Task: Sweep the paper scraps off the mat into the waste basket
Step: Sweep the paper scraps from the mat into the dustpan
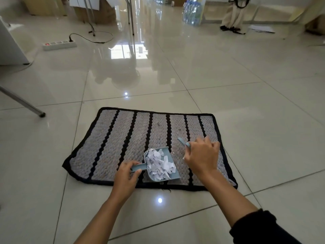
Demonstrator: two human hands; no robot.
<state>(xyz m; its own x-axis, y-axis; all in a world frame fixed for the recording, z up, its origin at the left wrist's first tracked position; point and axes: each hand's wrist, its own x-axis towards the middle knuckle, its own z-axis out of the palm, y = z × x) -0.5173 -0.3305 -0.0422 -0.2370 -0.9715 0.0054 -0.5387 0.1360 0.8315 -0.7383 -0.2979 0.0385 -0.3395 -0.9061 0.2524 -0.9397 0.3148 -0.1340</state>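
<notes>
Gripping the handle of a small blue dustpan [159,165], the left hand [127,176] sat at the mat's [112,140] near edge, about 6 o'clock on it, fingers and thumb curled round the handle. Pan rested on the mat, mouth turned toward 4 o'clock. White paper scraps [161,164] lay heaped inside the pan, filling most of it. One tiny white fleck showed on the mat just beside the pan's far right corner; a few small dark specks farther up, toward 12 o'clock.

The right hand [202,156] hovered over the mat's right side, near 4 o'clock, back of the hand up, fingers bent around a pale blue brush handle [183,142]. Only the handle's tip stuck out from the fist toward 10 o'clock; bristles hidden under the hand, so contact with the mat could not be judged. Dark sleeve [260,226] pushed up the right forearm.

Mat: grey woven, black stripes and black border, lying slightly askew on glossy cream floor tiles [246,103].

Waste basket not seen in this view.

Surroundings: white power strip [59,44] with cable at 10 o'clock, metal table leg [22,103] at 9 o'clock, pack of water bottles [192,12] at 1 o'clock, cloth tote bag [233,14] just right of it.
</notes>
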